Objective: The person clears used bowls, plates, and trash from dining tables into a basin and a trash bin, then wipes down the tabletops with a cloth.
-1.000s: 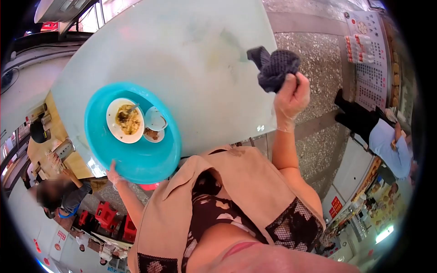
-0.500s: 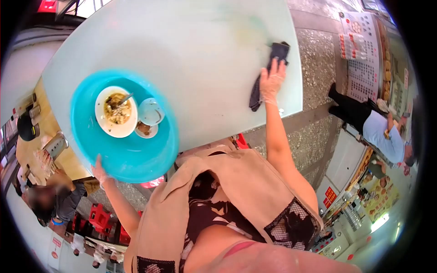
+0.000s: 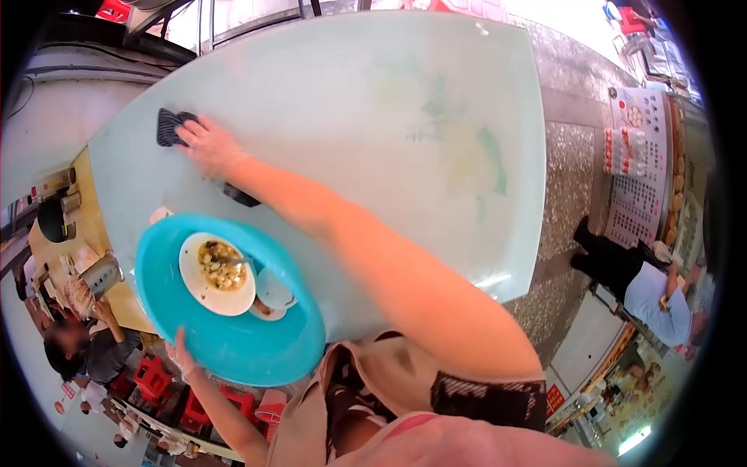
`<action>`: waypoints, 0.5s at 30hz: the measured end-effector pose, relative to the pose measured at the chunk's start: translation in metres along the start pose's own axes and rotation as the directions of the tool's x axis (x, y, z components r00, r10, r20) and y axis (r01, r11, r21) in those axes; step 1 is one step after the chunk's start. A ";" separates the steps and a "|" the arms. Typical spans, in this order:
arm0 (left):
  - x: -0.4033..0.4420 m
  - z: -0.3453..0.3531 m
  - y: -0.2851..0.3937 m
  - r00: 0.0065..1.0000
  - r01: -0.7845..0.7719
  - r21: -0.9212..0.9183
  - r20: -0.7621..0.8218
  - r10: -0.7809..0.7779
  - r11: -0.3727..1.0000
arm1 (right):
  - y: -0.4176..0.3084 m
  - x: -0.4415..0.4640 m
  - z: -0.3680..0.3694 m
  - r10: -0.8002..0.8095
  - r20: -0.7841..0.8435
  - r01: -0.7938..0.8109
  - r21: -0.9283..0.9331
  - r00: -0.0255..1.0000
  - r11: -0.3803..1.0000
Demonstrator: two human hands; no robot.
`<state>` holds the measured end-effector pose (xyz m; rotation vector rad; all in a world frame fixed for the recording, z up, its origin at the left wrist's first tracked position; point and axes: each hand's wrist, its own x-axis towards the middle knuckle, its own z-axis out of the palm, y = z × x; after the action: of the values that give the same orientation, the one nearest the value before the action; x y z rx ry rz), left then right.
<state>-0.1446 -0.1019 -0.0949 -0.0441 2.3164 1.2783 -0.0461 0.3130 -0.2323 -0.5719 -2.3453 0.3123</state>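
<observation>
My right hand (image 3: 208, 145), in a clear glove, presses a dark ribbed cloth (image 3: 173, 128) onto the pale glass tabletop (image 3: 350, 101) near its far left side. Part of the cloth shows again below my wrist. My gloved left hand (image 3: 184, 356) grips the near left rim of a turquoise basin (image 3: 257, 362). Inside the basin are a white bowl (image 3: 194, 272) with food remains and a spoon, a smaller pale bowl (image 3: 274, 289), and a small dish (image 3: 264, 311) partly hidden under it.
A wooden table (image 3: 128, 288) with a metal container (image 3: 101, 274) stands at the left, a seated person (image 3: 105, 350) beside it. Red stools (image 3: 153, 379) are at the lower left. Another person (image 3: 650, 292) stands at the right by a menu board (image 3: 638, 171).
My right hand has swept the cloth from the table's right edge across to the far left. The basin, still held by my left hand, now appears lower in view.
</observation>
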 end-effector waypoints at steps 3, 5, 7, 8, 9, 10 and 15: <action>-0.005 0.000 0.004 0.991 0.073 0.090 -0.118 -0.062 0.993 | 0.084 0.021 -0.001 0.246 -0.233 -0.246 0.033 0.941 0.969; -0.002 -0.004 0.000 0.989 0.064 0.112 -0.138 -0.048 0.992 | 0.168 -0.011 -0.092 0.320 -0.085 -0.330 -0.309 0.944 0.892; 0.001 -0.008 -0.001 0.989 0.052 0.124 -0.141 -0.034 0.991 | 0.266 -0.093 -0.168 0.746 0.080 -0.674 -0.375 0.661 0.637; 0.003 -0.006 -0.001 0.995 0.009 0.132 -0.097 0.004 0.991 | 0.281 -0.119 -0.240 0.711 -0.031 -0.620 -0.517 0.703 0.590; 0.004 -0.005 -0.004 0.998 -0.030 0.137 -0.056 0.038 0.990 | 0.309 -0.161 -0.278 0.652 -0.066 -0.568 -0.564 0.755 0.600; 0.004 -0.004 -0.004 0.998 -0.024 0.128 -0.055 0.031 0.992 | 0.337 -0.201 -0.317 0.589 -0.100 -0.516 -0.613 0.802 0.599; -0.008 0.004 0.008 0.997 0.029 0.067 -0.069 -0.024 0.997 | 0.358 -0.206 -0.302 0.345 -0.147 -0.360 -0.607 0.927 0.709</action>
<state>-0.1383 -0.0958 -0.0868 -0.0973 2.4072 1.2019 0.4083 0.5463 -0.2620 -1.3503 -2.2764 -0.3404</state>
